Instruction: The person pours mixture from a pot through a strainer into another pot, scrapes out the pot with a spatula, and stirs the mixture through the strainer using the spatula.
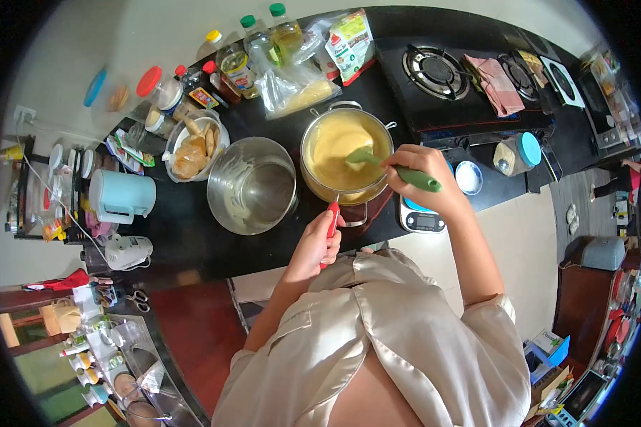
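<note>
My right hand (417, 173) is closed around the handle of a green spatula (424, 179), whose blade dips into thick yellow batter (335, 146). My left hand (316, 243) grips the red handle (332, 217) of what looks like a strainer (305, 153), resting on a metal pot (367, 211) with loop handles. The batter lies inside the strainer and hides its mesh. Left of the pot stands a large steel mixing bowl (253, 213) with pale residue on its inner wall.
A white bowl (224, 132) of bananas and a kitchen scale (424, 222) flank the work spot. Behind are oil bottles (263, 50) and plastic bags (299, 89). A gas stove (434, 114) stands at right, a hand mixer (128, 251) and blue pitcher (121, 197) at left.
</note>
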